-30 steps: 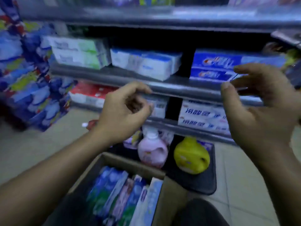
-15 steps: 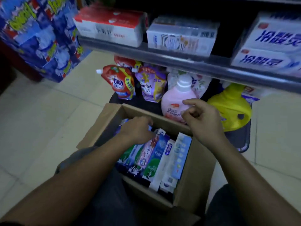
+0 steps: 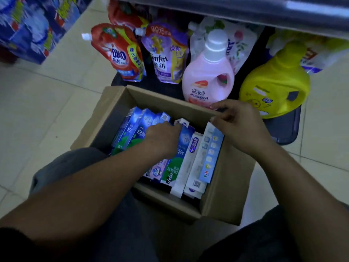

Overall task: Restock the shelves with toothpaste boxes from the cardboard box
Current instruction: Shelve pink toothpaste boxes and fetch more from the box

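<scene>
Item: cardboard box (image 3: pixel 229 188) on floor (image 3: pixel 47 114), toothpaste boxes (image 3: pixel 132 129) packed inside. Step: picking. I see left hand (image 3: pixel 160 138) curled among them, right hand (image 3: pixel 238 127) curled at pale-blue box (image 3: pixel 211 148) end; grips unclear. Next: lift 1 clear.

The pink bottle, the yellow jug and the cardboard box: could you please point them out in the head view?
pink bottle (image 3: pixel 204 70): head view, on its body above the label.
yellow jug (image 3: pixel 273 86): head view, middle of its body.
cardboard box (image 3: pixel 232 186): head view, on its right wall.

left hand (image 3: pixel 162 139) among toothpaste boxes (image 3: pixel 132 129) in cardboard box (image 3: pixel 226 195); right hand (image 3: pixel 238 127) at far rim
</scene>
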The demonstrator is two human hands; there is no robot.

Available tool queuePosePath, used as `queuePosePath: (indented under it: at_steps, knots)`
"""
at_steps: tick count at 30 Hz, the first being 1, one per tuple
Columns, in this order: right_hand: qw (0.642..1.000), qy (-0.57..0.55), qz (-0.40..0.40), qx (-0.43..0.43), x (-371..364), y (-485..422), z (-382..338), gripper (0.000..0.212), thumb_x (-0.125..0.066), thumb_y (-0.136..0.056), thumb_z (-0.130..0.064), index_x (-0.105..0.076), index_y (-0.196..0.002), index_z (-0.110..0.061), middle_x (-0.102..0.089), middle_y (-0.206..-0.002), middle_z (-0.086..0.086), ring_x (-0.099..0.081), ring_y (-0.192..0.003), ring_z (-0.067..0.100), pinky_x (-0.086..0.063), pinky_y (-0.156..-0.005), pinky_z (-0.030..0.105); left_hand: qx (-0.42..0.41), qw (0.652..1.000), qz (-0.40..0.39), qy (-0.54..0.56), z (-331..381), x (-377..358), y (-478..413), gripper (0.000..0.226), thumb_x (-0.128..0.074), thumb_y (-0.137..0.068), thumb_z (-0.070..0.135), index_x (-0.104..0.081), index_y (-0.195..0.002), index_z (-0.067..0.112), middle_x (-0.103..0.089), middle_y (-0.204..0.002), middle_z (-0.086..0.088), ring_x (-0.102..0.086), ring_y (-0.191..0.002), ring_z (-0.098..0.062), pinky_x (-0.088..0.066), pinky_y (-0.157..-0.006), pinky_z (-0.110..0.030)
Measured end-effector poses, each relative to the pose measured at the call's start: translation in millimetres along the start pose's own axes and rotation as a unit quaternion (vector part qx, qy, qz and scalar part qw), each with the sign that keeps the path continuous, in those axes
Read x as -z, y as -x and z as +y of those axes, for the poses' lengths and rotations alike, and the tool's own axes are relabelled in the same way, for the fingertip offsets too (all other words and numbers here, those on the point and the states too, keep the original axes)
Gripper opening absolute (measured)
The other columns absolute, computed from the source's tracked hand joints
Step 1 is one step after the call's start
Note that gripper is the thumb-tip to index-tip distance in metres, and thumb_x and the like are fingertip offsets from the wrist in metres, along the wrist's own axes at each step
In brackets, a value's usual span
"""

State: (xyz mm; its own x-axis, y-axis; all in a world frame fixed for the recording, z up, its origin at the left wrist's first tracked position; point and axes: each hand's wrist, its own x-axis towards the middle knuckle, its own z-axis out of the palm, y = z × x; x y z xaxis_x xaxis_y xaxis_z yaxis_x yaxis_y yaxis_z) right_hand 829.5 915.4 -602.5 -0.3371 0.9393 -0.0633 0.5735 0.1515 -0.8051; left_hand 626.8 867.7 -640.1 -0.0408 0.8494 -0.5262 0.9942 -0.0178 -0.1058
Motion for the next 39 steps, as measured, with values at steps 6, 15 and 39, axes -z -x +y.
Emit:
queuePosePath:
  at_steps: [6, 15, 39]
  knots:
    - [0.999, -0.038, -0.007, -0.008, 4.0, -5.3, 5.7, 0.021, -0.075, -0.088, -0.019, -0.070, -0.103, -0.034, -0.074, -0.074, 0.004, -0.070, -0.071, 0.021, -0.057, -0.070, 0.038, -0.017, 0.996, -0.026, 0.083, 2.7, -5.5, 9.9, 0.089, -0.071, -0.082, 0.008, -0.019, -0.152, 0.021, -0.042, -0.127, -0.019, -0.056, -0.112, -0.037, -0.040, -0.071, -0.036]
    - [0.995, -0.092, 0.003, -0.025, 8.3, -13.6, 6.0, 0.023, -0.077, -0.087, -0.016, -0.070, -0.107, -0.026, -0.073, -0.070, 0.003, -0.071, -0.067, 0.024, -0.054, -0.064, 0.031, 0.007, 0.990, -0.001, 0.144, -9.0, -6.1, 5.0, 0.048, -0.069, -0.084, 0.020, -0.046, -0.126, 0.017, -0.048, -0.120, -0.015, -0.059, -0.109, -0.040, -0.041, -0.079, -0.034]
    - [0.953, -0.294, 0.007, -0.075, 30.2, -15.2, -2.3, 0.030, -0.082, -0.080, -0.003, -0.070, -0.107, -0.010, -0.073, -0.080, 0.025, -0.063, -0.056, 0.025, -0.048, -0.046, 0.027, -0.005, 0.709, -0.008, 0.706, 15.1, 45.7, 14.4, 0.014, -0.056, -0.099, 0.016, -0.059, -0.111, 0.010, -0.069, -0.105, -0.014, -0.067, -0.062, -0.026, -0.058, -0.054, -0.032]
